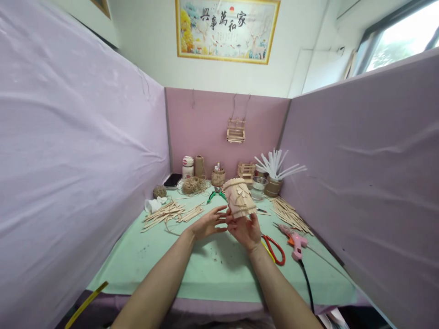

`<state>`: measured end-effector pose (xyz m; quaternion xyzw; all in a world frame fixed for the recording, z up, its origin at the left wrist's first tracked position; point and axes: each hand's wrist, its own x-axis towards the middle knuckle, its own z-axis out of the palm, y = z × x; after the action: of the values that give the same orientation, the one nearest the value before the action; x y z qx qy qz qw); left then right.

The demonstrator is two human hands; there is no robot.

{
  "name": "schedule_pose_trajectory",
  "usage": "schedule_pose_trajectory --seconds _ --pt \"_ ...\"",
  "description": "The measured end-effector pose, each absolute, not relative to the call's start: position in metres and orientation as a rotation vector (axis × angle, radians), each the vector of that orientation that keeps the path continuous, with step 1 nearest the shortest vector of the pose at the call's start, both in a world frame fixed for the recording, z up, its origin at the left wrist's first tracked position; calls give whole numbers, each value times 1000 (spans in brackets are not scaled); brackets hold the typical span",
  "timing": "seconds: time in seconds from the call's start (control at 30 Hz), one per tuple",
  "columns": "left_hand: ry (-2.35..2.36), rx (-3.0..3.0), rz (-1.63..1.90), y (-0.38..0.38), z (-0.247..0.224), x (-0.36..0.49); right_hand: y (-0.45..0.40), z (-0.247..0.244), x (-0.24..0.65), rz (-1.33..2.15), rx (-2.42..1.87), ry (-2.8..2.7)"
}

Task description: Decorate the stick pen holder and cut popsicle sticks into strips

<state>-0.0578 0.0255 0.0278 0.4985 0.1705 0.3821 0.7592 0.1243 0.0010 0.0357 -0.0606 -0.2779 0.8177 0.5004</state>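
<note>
A round holder made of wooden craft sticks (pixel 239 198), with flower-like pieces on its side and braided trim around its rims, is held up over the table, slightly tilted. Fingers of my right hand (pixel 245 230) grip it from below. Beside it on the left is my left hand (pixel 210 221), fingers spread, with no object in it; whether its fingertips touch the holder I cannot tell. Just right of my right wrist lie red-handled scissors (pixel 276 250), partly hidden by the wrist. Green-handled pliers (pixel 216 194) rest behind my hands.
Loose craft sticks (pixel 164 214) lie at left, more sticks (pixel 291 214) at right. A pink glue gun (pixel 297 242) trails a black cord. Toward the back stand a twine coil (pixel 194 185), a glass of water (pixel 259 186) and a pot of white glue sticks (pixel 273 186). Fabric-covered partitions (pixel 360 183) enclose the table.
</note>
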Motion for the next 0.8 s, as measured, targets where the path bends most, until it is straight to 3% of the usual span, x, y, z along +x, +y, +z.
schedule_pose_trajectory --seconds 0.3,0.57,0.8 --pt "285 1075 1054 17 31 -41 1 33 109 2023 -266 -713" --pt "509 1080 1232 18 36 -37 11 23 104 2029 -456 -758" --pt "893 1030 1633 43 28 -49 33 -10 109 1816 -702 -686"
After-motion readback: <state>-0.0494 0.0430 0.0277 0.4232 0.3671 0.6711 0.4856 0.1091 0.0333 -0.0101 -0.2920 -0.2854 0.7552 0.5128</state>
